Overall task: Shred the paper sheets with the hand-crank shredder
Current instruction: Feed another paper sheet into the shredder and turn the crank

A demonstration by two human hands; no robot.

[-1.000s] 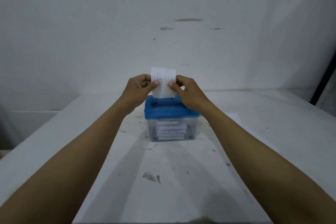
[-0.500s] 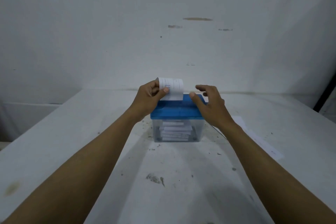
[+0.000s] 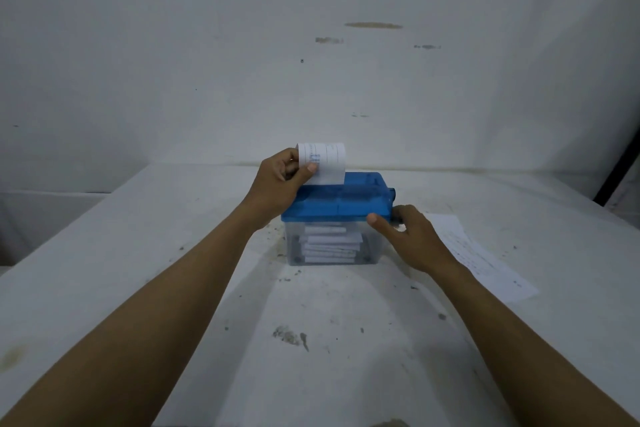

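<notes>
Ideally left hand [image 3: 280, 180], pinching white lined paper sheet [image 3: 327, 163], feeds it straight into blue-lidded clear plastic shredder [image 3: 339, 201] (frame centre); right hand [image 3: 412, 239] beside it, grip unclear.

ruled slip [image 3: 327, 163] – faint print, nothing readable

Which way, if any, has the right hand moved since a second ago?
Yes: the right hand dropped off the paper to the right end of the shredder.
</notes>
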